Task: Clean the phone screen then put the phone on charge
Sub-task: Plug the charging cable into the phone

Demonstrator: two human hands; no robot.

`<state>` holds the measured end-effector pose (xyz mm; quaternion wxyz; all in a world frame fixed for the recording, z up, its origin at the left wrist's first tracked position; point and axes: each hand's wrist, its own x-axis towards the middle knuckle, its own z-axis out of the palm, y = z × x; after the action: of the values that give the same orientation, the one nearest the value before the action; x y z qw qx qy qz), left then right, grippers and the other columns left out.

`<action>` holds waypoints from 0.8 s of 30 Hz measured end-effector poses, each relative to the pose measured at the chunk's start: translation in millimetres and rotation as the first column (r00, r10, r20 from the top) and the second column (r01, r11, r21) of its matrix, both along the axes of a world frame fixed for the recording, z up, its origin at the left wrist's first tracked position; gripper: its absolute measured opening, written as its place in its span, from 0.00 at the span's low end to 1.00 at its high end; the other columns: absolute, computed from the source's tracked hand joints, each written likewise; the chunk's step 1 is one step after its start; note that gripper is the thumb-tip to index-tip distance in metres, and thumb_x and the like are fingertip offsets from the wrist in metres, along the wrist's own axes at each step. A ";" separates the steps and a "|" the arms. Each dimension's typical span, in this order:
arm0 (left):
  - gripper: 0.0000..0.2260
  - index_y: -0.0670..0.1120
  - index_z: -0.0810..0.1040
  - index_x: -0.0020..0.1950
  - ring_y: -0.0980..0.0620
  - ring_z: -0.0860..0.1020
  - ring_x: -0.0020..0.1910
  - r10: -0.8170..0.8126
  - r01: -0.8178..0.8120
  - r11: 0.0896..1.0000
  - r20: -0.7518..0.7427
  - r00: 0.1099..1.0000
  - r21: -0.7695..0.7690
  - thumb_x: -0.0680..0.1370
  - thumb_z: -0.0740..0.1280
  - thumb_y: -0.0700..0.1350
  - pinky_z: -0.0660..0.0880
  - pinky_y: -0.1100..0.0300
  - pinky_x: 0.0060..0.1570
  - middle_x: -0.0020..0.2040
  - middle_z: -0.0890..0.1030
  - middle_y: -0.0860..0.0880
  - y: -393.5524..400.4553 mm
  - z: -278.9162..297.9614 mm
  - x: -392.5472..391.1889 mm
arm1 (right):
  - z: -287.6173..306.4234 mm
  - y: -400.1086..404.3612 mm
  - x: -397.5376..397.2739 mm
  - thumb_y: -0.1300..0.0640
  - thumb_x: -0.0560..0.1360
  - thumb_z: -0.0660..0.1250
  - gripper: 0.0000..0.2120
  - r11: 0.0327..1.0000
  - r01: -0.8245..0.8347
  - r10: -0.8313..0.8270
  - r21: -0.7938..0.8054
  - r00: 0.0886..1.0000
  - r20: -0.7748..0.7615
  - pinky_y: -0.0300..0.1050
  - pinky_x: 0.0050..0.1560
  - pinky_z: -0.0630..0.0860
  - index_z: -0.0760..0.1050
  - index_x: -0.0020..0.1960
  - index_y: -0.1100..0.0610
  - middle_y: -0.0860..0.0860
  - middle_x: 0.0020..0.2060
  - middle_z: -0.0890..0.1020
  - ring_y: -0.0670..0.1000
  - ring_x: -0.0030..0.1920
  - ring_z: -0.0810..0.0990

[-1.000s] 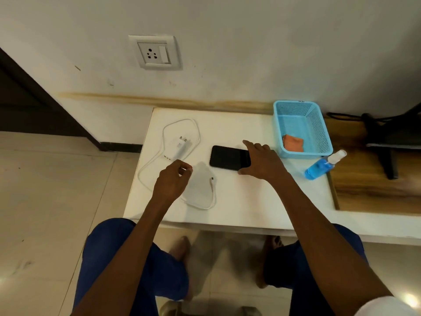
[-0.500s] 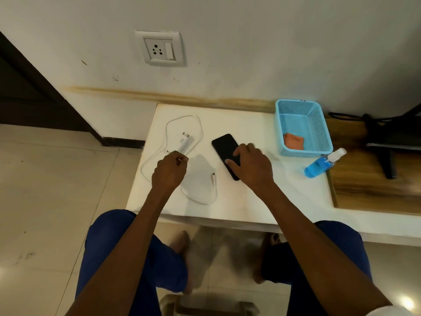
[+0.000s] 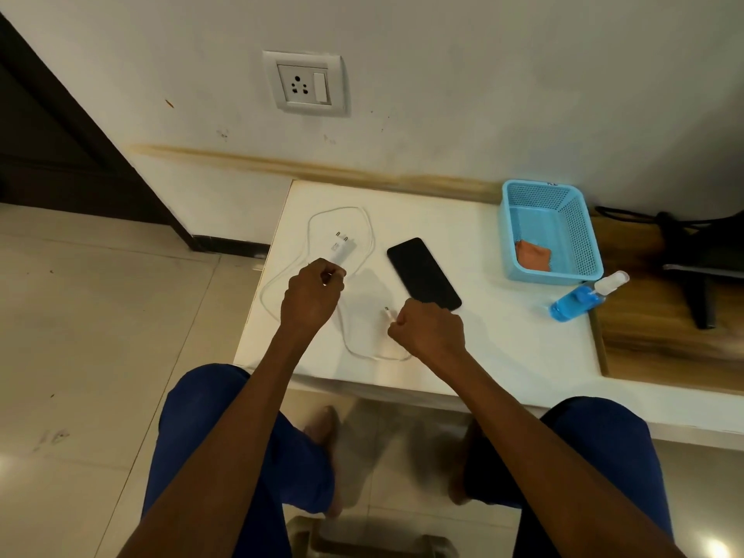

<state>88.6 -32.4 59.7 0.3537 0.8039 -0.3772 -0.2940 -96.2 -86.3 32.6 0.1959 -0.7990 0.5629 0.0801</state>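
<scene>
A black phone (image 3: 422,273) lies screen up and slanted on the white table (image 3: 503,348). My right hand (image 3: 428,331) sits just in front of its near end and pinches the white cable close to its connector tip (image 3: 387,312). My left hand (image 3: 312,296) grips the near end of the white charger plug (image 3: 341,248), whose two pins point toward the wall. The white cable (image 3: 364,235) loops around the plug and across the table between my hands. A wall socket (image 3: 304,83) is mounted above the table.
A blue mesh basket (image 3: 585,227) holding an orange cloth (image 3: 532,255) stands at the back right. A blue spray bottle (image 3: 579,298) lies on its side at the table's right edge. Beyond it are a wooden surface (image 3: 660,340) and dark cables.
My right hand left the phone, which now lies slanted, and moved left and nearer to take the cable's connector end. My left hand stayed at the plug.
</scene>
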 end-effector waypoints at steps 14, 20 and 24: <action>0.14 0.47 0.78 0.59 0.46 0.79 0.48 0.206 -0.217 0.972 -0.763 0.612 0.088 0.82 0.61 0.55 0.76 0.54 0.52 0.56 0.80 0.45 -29.3 -6.3 -62.3 | 8.9 -19.4 -76.3 0.47 0.81 0.64 0.16 0.949 0.314 -0.295 0.014 0.877 0.379 0.47 0.61 0.75 0.76 0.67 0.50 0.53 0.63 0.76 0.54 0.61 0.79; 0.14 0.48 0.77 0.62 0.46 0.79 0.52 0.272 -0.353 0.933 -0.773 0.572 0.066 0.82 0.59 0.53 0.75 0.53 0.56 0.60 0.80 0.45 -42.4 -8.4 -62.7 | -7.0 -27.5 -68.4 0.21 0.68 0.56 0.49 0.966 0.185 -0.194 -0.181 0.981 -0.031 0.55 0.60 0.72 0.65 0.74 0.56 0.57 0.69 0.69 0.59 0.67 0.72; 0.19 0.45 0.76 0.65 0.45 0.80 0.53 0.291 -0.387 0.920 -0.772 0.565 0.063 0.83 0.57 0.55 0.75 0.53 0.57 0.58 0.80 0.47 -42.9 -11.0 -60.5 | -18.9 -24.0 -61.1 0.18 0.64 0.57 0.53 0.951 0.145 -0.171 -0.274 0.982 -0.074 0.56 0.57 0.71 0.65 0.72 0.58 0.58 0.66 0.70 0.59 0.62 0.73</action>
<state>28.1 -75.3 48.7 0.5748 0.6370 -0.0451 -0.5118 -157.3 -110.3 13.7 0.0643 -0.7657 0.6394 0.0262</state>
